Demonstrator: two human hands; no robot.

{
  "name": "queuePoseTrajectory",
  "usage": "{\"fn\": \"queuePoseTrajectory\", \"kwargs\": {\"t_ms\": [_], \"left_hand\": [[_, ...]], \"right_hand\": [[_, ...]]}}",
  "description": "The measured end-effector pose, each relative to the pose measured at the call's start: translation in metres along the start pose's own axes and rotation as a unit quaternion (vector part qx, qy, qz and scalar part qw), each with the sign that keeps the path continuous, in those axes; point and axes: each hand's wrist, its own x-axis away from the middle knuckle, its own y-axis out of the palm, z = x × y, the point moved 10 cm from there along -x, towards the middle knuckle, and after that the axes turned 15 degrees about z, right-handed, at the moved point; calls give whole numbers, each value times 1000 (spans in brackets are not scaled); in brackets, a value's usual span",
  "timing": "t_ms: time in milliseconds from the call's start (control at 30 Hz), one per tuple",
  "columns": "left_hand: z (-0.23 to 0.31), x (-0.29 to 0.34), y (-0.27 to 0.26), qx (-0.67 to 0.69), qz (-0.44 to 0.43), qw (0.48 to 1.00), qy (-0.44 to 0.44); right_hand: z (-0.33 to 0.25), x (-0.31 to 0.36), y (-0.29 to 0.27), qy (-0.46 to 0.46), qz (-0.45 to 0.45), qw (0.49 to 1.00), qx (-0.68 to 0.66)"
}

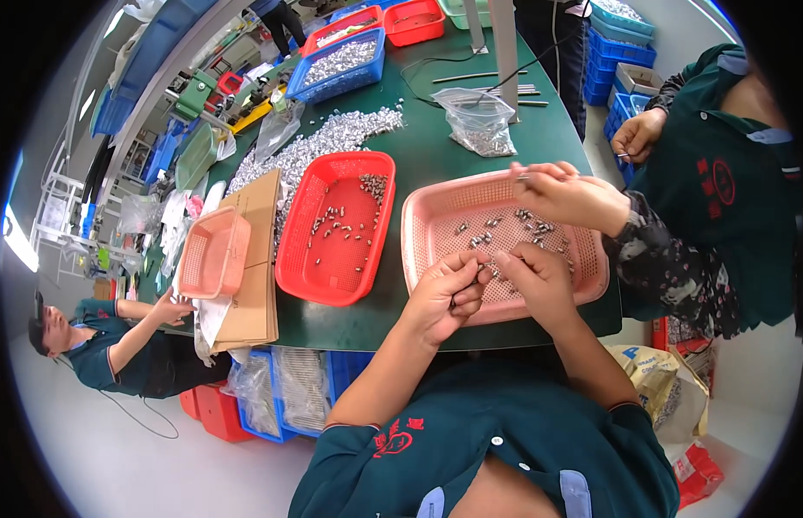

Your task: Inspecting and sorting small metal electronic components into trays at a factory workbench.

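Observation:
My left hand [452, 298] is closed over the near edge of a pink perforated basket [410, 226], with a few small dark metal parts showing between its curled fingers. Close beside it, my right hand [540, 281] is closed in a pinch, its thumb and fingertips meeting the left fingertips. Whatever lies in that pinch is too small to make out. Small shiny cylindrical metal parts [481, 240] are scattered over the basket floor. Just left stands a red perforated basket [339, 272] holding several similar parts.
A co-worker's hand [561, 198] reaches over the pink basket from the right, pinching a small part. Behind lie a heap of silver parts [354, 129], a plastic bag of parts [479, 125] and a blue crate [295, 85]. Flattened cardboard [255, 302] and a smaller pink basket [190, 268] lie left.

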Motion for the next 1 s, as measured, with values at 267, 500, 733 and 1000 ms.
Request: {"fn": "queuePoseTrajectory", "kwargs": {"t_ms": [267,500,733,1000], "left_hand": [[7,-2,-2,-1,-33,999,14],[23,9,0,-115,11,988,103],[11,13,8,-137,28,983,118],[21,11,-6,-135,97,980,106]], "right_hand": [[7,-7,9,21,-45,999,6],[-19,-8,17,-54,-83,994,52],[2,9,15,18,-62,998,-8],[1,0,-8,52,-6,998,-20]]}}
